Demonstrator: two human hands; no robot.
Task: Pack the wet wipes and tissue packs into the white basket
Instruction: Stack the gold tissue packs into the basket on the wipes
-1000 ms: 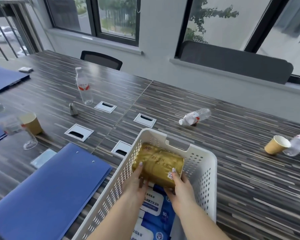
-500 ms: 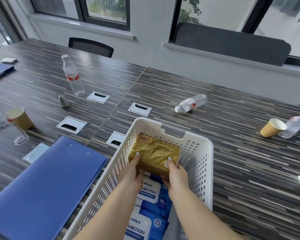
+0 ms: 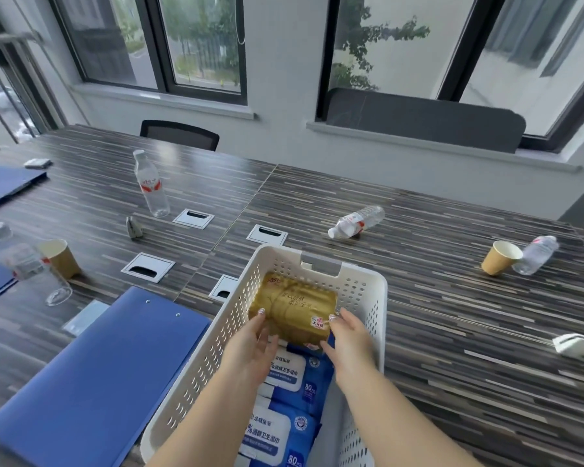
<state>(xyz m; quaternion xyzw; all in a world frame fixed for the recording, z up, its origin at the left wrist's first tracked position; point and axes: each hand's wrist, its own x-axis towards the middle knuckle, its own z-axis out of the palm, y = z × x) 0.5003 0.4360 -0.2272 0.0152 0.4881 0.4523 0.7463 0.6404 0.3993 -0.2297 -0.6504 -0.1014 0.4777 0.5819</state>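
Observation:
A white perforated basket (image 3: 216,338) stands at the table's near edge. A gold tissue pack (image 3: 292,306) lies at its far end. My left hand (image 3: 255,345) grips the pack's near left corner and my right hand (image 3: 348,338) its near right corner, both inside the basket. Blue wet wipes packs (image 3: 289,396) with white labels lie in the basket's near part, partly hidden under my forearms.
A blue folder (image 3: 91,382) lies just left of the basket. Paper cups (image 3: 499,257) (image 3: 59,257), an upright water bottle (image 3: 150,187), lying bottles (image 3: 356,222) (image 3: 535,254) and cable ports (image 3: 148,267) dot the table. A chair (image 3: 179,134) stands behind it.
The gold tissue pack has gone down and toward the basket's far wall, with both hands still on it. The camera tilted up a little.

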